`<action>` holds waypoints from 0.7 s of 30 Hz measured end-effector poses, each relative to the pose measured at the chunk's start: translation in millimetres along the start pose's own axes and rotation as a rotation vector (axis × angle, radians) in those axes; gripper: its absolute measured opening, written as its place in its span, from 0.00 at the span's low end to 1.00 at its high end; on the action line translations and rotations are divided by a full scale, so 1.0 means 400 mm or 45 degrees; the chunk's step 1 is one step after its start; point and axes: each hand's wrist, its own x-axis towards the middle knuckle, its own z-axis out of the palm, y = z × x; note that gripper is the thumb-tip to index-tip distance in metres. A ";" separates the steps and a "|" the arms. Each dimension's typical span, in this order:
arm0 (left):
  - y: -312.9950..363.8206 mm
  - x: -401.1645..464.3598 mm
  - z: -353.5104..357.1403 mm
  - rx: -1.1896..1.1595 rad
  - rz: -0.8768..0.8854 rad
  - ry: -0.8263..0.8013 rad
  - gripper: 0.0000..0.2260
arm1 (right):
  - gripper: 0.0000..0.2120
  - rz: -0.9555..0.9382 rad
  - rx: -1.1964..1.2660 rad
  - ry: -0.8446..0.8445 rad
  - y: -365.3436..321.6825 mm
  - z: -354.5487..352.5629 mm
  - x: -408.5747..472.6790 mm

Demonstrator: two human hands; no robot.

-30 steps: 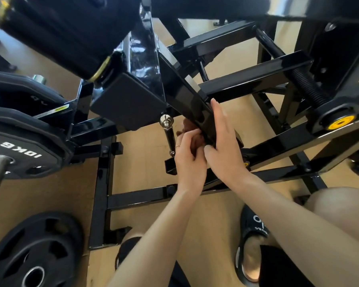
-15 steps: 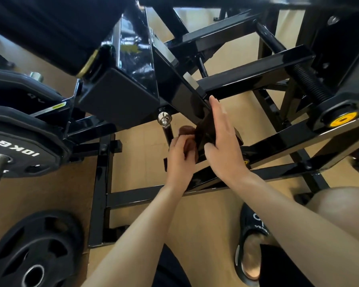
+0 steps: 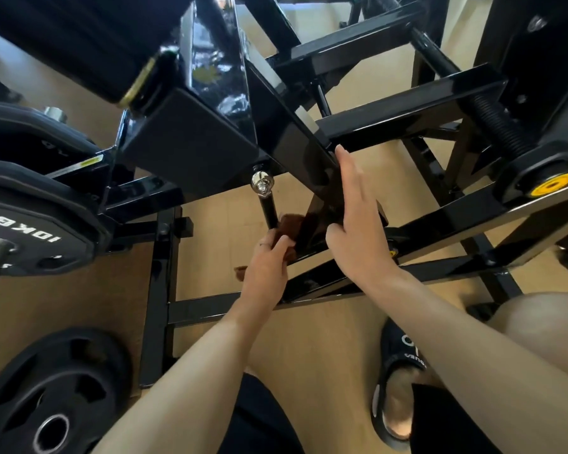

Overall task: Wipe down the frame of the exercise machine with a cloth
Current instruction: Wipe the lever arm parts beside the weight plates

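Left hand (image 3: 267,257) bunched around the soft, floppy brown cloth (image 3: 287,226) against the slanted frame bar (image 3: 295,139), right hand (image 3: 358,231) flat and open bracing it; probably best gripped wadded up, not by a corner.

Pale wooden floor (image 3: 309,348) in daylight, weight plate (image 3: 46,394) lying flat.

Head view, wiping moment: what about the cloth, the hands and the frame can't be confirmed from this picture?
- Brown cloth: mostly hidden by the left hand and the slanted black frame bar; its full size is unclear.
- Bar face being wiped: turned away from the camera, so cloth contact is unclear.
- Right hand: palm side hidden; lies flat along the bar.
- Weight plate on the floor: cut off by the bottom-left edge.
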 end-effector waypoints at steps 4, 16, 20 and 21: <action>-0.047 -0.025 -0.020 -0.018 -0.005 -0.017 0.16 | 0.47 0.002 -0.009 0.007 -0.002 0.002 -0.002; 0.079 0.018 -0.017 -0.327 -0.027 0.094 0.13 | 0.47 -0.027 -0.015 0.010 0.001 0.002 -0.002; 0.016 0.001 -0.015 -0.110 -0.078 0.086 0.15 | 0.47 -0.036 -0.039 -0.025 0.002 -0.009 -0.003; 0.011 0.000 -0.014 -0.065 -0.075 0.084 0.16 | 0.46 -0.043 -0.051 -0.037 0.002 -0.012 -0.003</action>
